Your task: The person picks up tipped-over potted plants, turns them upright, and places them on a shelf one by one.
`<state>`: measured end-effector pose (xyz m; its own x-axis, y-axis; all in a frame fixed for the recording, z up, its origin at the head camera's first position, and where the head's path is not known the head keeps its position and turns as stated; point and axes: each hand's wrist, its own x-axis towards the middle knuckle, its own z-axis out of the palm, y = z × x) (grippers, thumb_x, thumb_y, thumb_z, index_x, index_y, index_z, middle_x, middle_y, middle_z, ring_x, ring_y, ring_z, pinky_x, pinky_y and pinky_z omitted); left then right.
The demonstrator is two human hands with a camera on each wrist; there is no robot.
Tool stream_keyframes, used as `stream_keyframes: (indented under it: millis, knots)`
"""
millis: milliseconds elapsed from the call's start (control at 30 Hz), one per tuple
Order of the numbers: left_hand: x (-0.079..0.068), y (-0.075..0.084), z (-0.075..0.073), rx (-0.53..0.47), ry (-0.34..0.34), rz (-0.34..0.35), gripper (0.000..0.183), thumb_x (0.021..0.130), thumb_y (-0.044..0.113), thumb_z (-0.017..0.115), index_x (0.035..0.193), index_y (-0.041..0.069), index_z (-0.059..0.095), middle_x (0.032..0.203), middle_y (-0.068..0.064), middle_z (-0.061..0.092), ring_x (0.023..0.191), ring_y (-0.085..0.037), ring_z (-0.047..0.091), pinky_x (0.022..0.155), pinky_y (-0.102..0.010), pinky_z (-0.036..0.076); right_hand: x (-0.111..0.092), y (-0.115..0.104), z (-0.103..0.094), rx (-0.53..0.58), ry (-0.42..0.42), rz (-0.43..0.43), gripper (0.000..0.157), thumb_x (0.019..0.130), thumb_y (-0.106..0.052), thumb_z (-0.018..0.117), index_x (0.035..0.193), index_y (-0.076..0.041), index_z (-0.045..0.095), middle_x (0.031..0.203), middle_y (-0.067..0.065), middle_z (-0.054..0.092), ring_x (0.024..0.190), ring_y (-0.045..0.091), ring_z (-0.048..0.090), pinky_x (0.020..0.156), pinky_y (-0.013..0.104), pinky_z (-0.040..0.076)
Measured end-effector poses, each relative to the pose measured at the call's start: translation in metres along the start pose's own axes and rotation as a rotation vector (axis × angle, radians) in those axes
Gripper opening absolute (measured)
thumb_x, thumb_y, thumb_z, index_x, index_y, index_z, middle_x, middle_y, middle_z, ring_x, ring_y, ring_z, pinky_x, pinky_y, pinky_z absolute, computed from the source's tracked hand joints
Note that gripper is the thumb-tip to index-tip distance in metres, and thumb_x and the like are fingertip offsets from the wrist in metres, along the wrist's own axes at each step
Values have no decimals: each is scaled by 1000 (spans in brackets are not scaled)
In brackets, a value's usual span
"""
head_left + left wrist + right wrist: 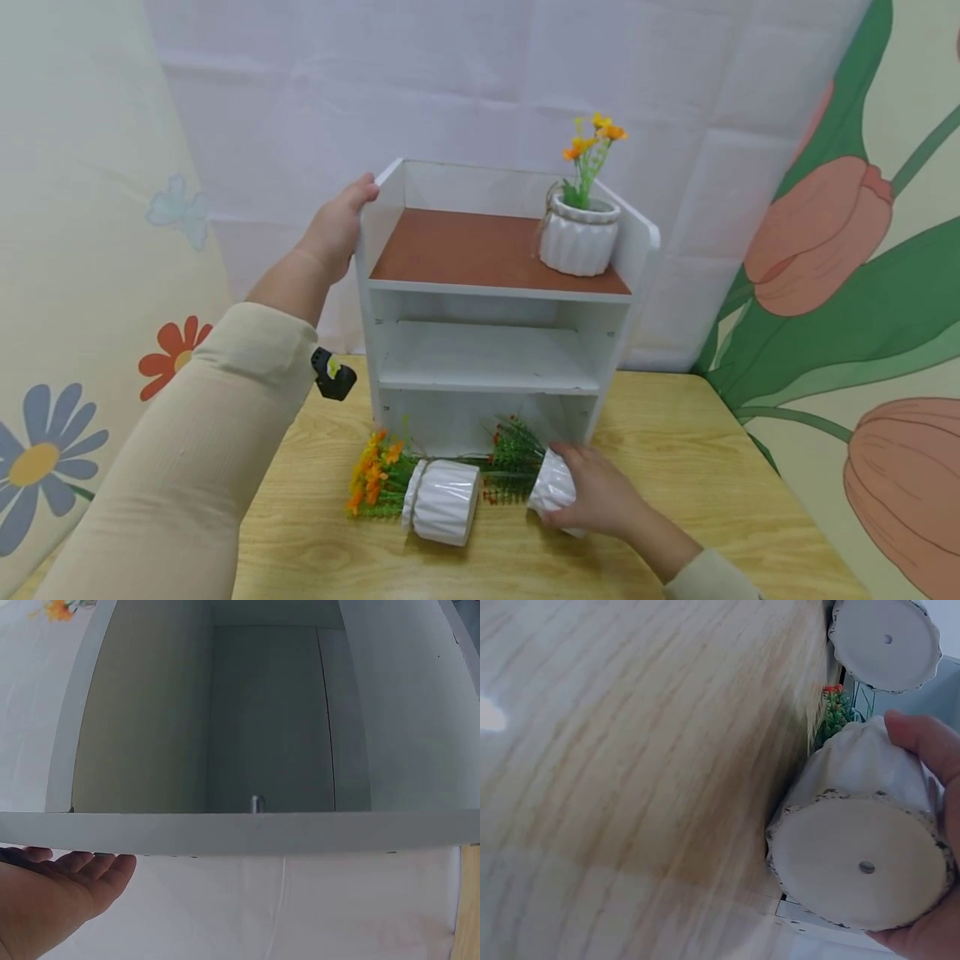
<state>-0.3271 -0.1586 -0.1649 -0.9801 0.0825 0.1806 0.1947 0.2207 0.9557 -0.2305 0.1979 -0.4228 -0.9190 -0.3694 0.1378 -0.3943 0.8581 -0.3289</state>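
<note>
My right hand point(600, 492) grips a white ribbed flowerpot point(553, 485) lying tipped on the table. Its green plant with small red flowers point(516, 454) points left; the right wrist view shows the pot's round base point(859, 862) with a small hole, fingers and thumb around its side. My left hand point(337, 225) rests against the outer face of the left side panel of a white shelf unit point(487, 387), high up. In the left wrist view the fingers point(112, 877) lie along that panel. Left of the gripped pot, another white flowerpot point(442, 502) with orange flowers point(371, 475) lies on its side.
A third white pot point(579, 237) with orange-yellow flowers stands upright on the unit's brown top point(472, 250), at the right. Below are white shelves point(487, 354). The wooden table point(675, 467) meets a white cloth backdrop point(480, 83) and painted walls.
</note>
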Motion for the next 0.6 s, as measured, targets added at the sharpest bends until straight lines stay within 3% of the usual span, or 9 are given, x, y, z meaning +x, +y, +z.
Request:
stream_keyframes:
  millis: [200,600]
  knots:
    - [1,1,0,1,-2,3,60,103,49,21,158,34,3,165,1,14,143,-22,20,120,-50,13,-3,0,3,64,36,34,97,60,-48,86,139,-6,50,131,17,59,121,37,54,97,54,46]
    - [1,-1,-1,3,2,-8,59,103,50,20,158,35,4,164,0,15,142,-23,22,120,-50,15,-7,-1,19,141,193,27,94,55,-41,88,136,-6,53,129,12,61,118,30,57,96,49,48]
